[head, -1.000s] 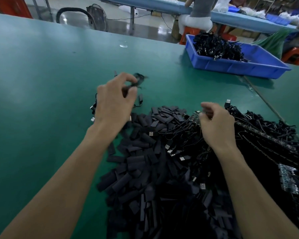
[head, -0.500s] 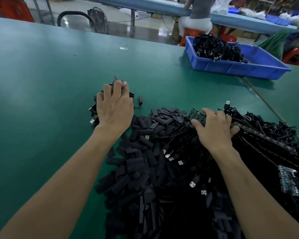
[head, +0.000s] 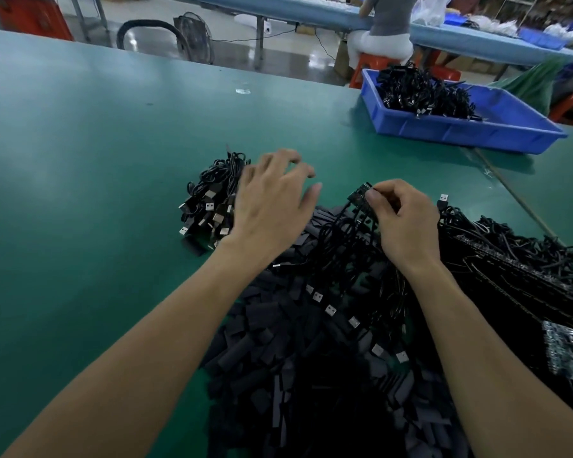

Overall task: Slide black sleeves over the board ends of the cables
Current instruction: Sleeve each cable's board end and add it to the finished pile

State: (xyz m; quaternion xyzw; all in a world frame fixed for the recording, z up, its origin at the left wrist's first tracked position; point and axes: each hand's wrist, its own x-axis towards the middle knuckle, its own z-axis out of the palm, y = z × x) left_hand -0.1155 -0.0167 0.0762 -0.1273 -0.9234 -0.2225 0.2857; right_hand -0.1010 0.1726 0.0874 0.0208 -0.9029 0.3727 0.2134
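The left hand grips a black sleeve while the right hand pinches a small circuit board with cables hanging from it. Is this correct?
Not quite. The head view shows the left hand holding nothing: its fingers are spread open beside the bundle of cables. The right hand does pinch the small circuit board, with its hanging cables.

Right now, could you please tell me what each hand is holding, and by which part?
The right hand pinches a dark circuit board, black cables hanging from it, at its right edge; the left hand, fingers spread, holds nothing.
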